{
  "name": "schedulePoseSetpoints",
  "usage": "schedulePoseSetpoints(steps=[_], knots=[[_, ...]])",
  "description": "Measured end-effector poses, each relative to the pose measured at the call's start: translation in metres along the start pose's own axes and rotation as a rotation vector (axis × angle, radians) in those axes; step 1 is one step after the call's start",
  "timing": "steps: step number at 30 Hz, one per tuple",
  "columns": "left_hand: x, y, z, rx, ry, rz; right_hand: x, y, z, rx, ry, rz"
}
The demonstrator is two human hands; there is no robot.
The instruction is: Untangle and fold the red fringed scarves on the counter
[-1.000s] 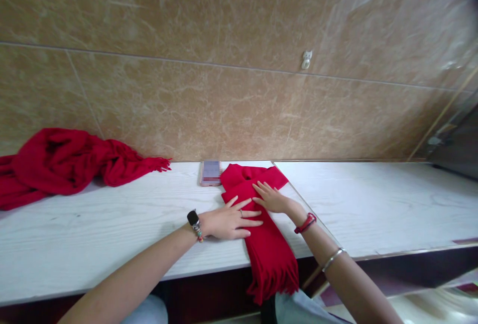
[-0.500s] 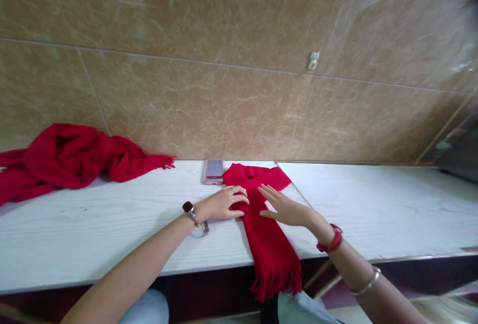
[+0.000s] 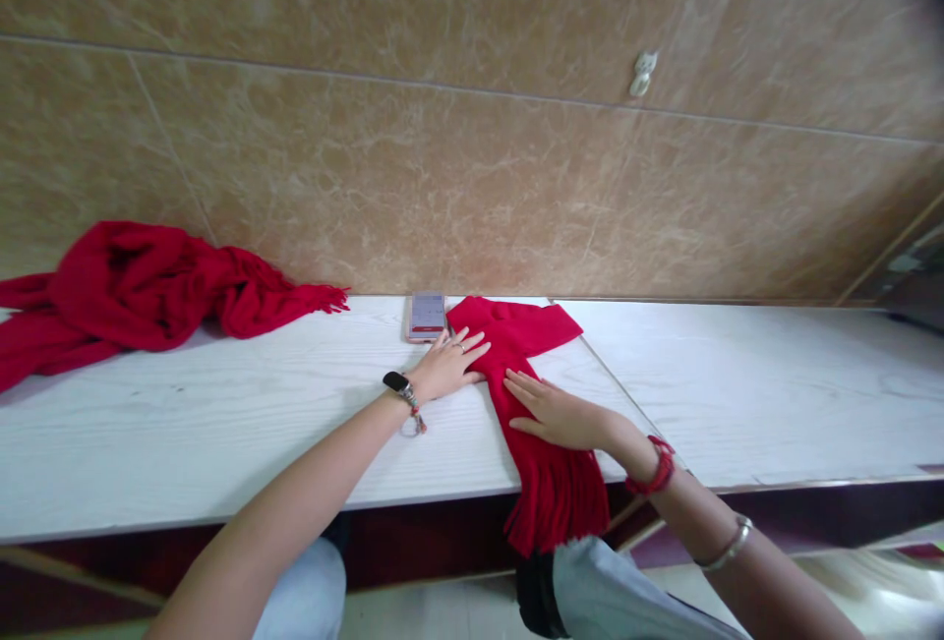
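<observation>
A red fringed scarf (image 3: 527,434) lies folded on the white table, one part crossing over another at the far side. Its fringe hangs over the near edge. My left hand (image 3: 448,365) rests with spread fingers on the scarf's left side, close to the crossing. Flat on the lower strip lies my right hand (image 3: 553,412), fingers stretched out to the left. Neither hand grips the cloth. Just beyond my left fingertips is a phone (image 3: 427,316) with its screen lit, beside the scarf's far left corner.
A second red scarf (image 3: 158,291) lies bunched at the left against the tiled wall (image 3: 383,178). The white table (image 3: 243,424) has a seam running right of the folded scarf. A small white cat figure (image 3: 643,74) is fixed to the wall.
My left hand has moved away from me along the scarf, its fingers spreading. The right hand now lies flatter on the lower strip. The folds at the far end look flatter. The view has shifted slightly.
</observation>
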State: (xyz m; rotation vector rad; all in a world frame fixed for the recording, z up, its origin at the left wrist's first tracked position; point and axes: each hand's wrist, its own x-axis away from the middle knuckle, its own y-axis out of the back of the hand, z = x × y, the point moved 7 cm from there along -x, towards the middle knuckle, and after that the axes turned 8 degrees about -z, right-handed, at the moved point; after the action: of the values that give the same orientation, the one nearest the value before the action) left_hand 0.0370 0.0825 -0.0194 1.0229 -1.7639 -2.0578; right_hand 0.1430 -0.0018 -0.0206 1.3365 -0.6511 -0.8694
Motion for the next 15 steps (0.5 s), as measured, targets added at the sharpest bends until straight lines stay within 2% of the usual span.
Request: schedulePoseSetpoints(steps=[4,7,11,15], knots=[[-0.018,0.01,-0.007,-0.096,0.051,-0.19,-0.014,0.0,-0.041,-0.01,-0.107,0.043],[-0.014,0.02,-0.018,-0.055,-0.007,-0.223,-0.019,0.009,-0.054,0.01,-0.148,-0.006],[0.002,0.029,-0.029,0.065,-0.102,-0.181,-0.014,0.026,-0.042,0.038,-0.07,-0.073],[0.003,0.028,-0.031,0.085,-0.107,-0.175,0.0,0.04,-0.028,0.111,-0.225,-0.165]])
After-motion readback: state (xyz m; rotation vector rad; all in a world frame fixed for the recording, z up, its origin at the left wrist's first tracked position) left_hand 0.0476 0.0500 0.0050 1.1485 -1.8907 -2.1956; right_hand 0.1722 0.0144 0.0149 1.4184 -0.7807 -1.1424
